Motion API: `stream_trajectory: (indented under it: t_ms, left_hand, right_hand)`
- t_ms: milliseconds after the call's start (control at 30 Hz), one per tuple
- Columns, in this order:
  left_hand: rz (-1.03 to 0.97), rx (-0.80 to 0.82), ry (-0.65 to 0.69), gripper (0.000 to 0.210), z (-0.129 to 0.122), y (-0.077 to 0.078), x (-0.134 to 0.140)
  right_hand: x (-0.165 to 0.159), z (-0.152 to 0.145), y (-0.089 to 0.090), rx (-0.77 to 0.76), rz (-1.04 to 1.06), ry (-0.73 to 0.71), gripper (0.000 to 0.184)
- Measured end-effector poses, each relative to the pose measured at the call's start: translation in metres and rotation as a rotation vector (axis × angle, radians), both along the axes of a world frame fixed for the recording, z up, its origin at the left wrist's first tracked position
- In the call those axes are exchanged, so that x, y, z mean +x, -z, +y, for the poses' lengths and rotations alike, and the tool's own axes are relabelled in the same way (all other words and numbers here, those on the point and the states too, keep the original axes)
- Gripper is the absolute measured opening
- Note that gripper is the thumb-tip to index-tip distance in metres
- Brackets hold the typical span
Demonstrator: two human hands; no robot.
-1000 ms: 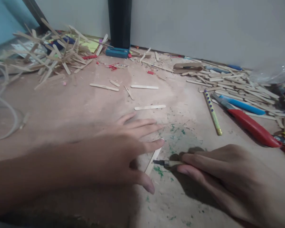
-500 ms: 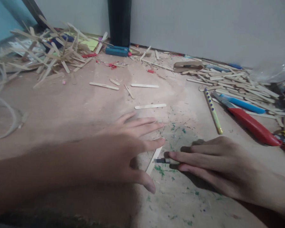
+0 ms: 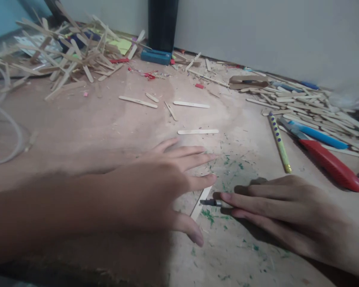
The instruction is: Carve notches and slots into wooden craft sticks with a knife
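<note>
My left hand [image 3: 164,183] lies over the worktop with its fingers spread. Its index fingertip rests on the upper end of a wooden craft stick [image 3: 201,202], and the thumb is beside the lower end. The stick lies slanted on the surface. My right hand [image 3: 287,211] is closed round the pale handle of a small craft knife [image 3: 210,203], mostly hidden by the fingers. The dark blade points left, its tip at the middle of the stick. Green shavings [image 3: 208,217] are scattered under the blade.
Several loose craft sticks [image 3: 198,131] lie beyond my hands. A dotted pencil [image 3: 279,142], a blue cutter [image 3: 320,134] and a red-handled tool [image 3: 332,161] lie at right, beside a stick pile [image 3: 311,104]. Another heap [image 3: 74,59] is back left; a dark post [image 3: 163,26] stands behind.
The whole scene has shifted slightly right in the picture as the camera turned. Both hands, the craft knife and the stick keep nearly the same places relative to one another.
</note>
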State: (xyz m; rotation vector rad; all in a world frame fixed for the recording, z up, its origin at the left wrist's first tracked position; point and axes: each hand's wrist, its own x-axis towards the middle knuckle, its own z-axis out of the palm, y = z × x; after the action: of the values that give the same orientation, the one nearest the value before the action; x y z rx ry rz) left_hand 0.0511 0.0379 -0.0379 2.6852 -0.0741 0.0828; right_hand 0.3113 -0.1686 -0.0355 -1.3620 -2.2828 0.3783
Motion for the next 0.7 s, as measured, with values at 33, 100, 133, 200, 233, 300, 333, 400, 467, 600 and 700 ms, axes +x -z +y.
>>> stream_trajectory:
  t_ms: [33,100,133,200,233,300,333,400,467,600,700]
  left_hand:
    - [0.000,-0.006,-0.005,0.107,0.0005,0.0001,-0.0002]
    - [0.009,-0.008,-0.014,0.108,0.0017,0.0001,-0.0007]
    - [0.011,-0.005,-0.016,0.109,0.0023,0.0000,-0.0010]
    - [0.009,0.004,-0.013,0.111,0.0034,0.0000,-0.0012]
    - [0.010,0.009,-0.011,0.111,0.0038,0.0002,-0.0012]
    - [0.005,0.015,0.000,0.113,0.0043,0.0009,-0.0012]
    - [0.004,0.019,0.006,0.114,0.0044,0.0015,-0.0014]
    - [-0.010,0.019,0.011,0.115,0.0043,0.0027,-0.0019]
    - [-0.026,0.013,0.003,0.114,0.0040,0.0035,-0.0024]
    - [-0.003,0.002,-0.004,0.111,0.0025,0.0013,-0.0016]
    - [-0.020,-0.011,0.008,0.106,0.0013,-0.0007,-0.0008]
  right_hand:
    - [-0.0002,0.0003,0.0005,-0.009,0.000,0.007,0.043]
    - [-0.0012,0.0011,0.0011,-0.003,0.026,0.018,0.046]
    - [-0.0018,0.0017,0.0011,0.004,0.041,0.017,0.046]
    - [-0.0030,0.0027,0.0003,0.006,0.070,0.009,0.044]
    - [-0.0037,0.0032,-0.0005,-0.007,0.079,0.005,0.042]
    - [-0.0050,0.0039,-0.0022,-0.035,0.084,-0.001,0.039]
    - [-0.0054,0.0041,-0.0030,-0.035,0.087,-0.002,0.038]
    - [-0.0056,0.0042,-0.0039,-0.019,0.086,-0.002,0.038]
    - [-0.0044,0.0038,-0.0048,-0.017,0.083,0.000,0.038]
    - [0.0010,0.0014,-0.0078,-0.091,0.069,-0.013,0.048]
    - [0.0039,-0.0019,-0.0059,-0.094,0.058,-0.002,0.050]
